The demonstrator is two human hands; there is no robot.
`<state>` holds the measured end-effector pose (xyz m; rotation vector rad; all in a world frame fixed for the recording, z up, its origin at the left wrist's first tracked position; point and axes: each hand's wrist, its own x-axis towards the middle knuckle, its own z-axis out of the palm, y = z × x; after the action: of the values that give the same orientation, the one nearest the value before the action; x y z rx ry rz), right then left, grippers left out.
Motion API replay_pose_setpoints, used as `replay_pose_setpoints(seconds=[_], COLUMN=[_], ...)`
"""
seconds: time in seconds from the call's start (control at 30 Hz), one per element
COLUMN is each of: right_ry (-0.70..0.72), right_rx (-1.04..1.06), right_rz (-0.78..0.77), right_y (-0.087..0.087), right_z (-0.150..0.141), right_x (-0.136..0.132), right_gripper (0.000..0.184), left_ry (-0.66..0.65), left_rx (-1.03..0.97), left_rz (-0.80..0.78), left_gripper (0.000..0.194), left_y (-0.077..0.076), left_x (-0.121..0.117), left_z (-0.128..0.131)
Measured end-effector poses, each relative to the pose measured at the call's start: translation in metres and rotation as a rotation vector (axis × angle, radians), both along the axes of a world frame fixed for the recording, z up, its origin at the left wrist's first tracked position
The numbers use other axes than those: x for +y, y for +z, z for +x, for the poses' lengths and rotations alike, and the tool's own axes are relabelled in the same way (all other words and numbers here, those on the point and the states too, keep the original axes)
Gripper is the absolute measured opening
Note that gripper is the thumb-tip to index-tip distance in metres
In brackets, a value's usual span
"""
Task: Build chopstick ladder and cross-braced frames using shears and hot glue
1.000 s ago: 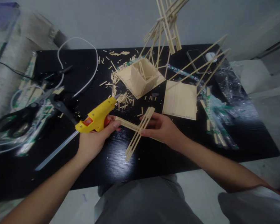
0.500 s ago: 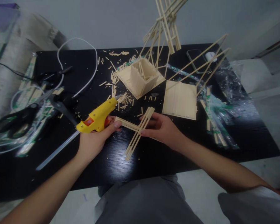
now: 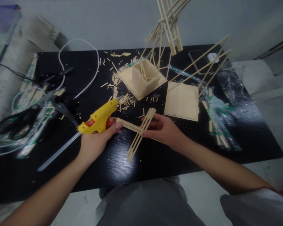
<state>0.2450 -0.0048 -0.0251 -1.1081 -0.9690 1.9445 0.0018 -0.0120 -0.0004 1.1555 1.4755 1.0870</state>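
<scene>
My left hand (image 3: 96,139) is closed around a yellow hot glue gun (image 3: 100,116), its nozzle toward the upper right and a clear glue stick (image 3: 58,152) poking out behind. The thumb of that same hand also pinches one end of a cross of thin wooden sticks (image 3: 141,133). Near the middle of this cross, my right hand (image 3: 166,130) grips it between thumb and fingers; some of those fingers are hidden behind the sticks. The cross is held above the black table (image 3: 94,172).
Behind my hands stands a wooden stick model (image 3: 145,78) with a tall frame. A square stick panel (image 3: 182,100) with upright struts is at right. Scissors (image 3: 16,122), a white cable (image 3: 97,62), stick scraps (image 3: 124,100), a phone (image 3: 199,61) and bagged sticks (image 3: 219,122) lie around.
</scene>
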Motion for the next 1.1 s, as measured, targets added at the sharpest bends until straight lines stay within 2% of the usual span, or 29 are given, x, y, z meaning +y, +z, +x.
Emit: replay_pose_setpoints(seconds=[0.2, 0.67, 1.1], right_ry=[-0.009, -0.004, -0.003], right_rx=[-0.008, 0.004, 0.0], right_rz=[-0.013, -0.025, -0.033], right_y=[-0.0001, -0.0006, -0.0008], right_z=[0.0001, -0.0003, 0.0001], right_x=[0.0, 0.0006, 0.001], right_gripper=[0.059, 0.059, 0.061], left_ry=[0.019, 0.001, 0.0], left_rx=[-0.007, 0.006, -0.004], left_rz=[0.002, 0.003, -0.008], left_gripper=[0.033, 0.026, 0.028], left_y=[0.0007, -0.0019, 0.0006], left_x=[0.0012, 0.0006, 0.0007], left_z=[0.0018, 0.0001, 0.0015])
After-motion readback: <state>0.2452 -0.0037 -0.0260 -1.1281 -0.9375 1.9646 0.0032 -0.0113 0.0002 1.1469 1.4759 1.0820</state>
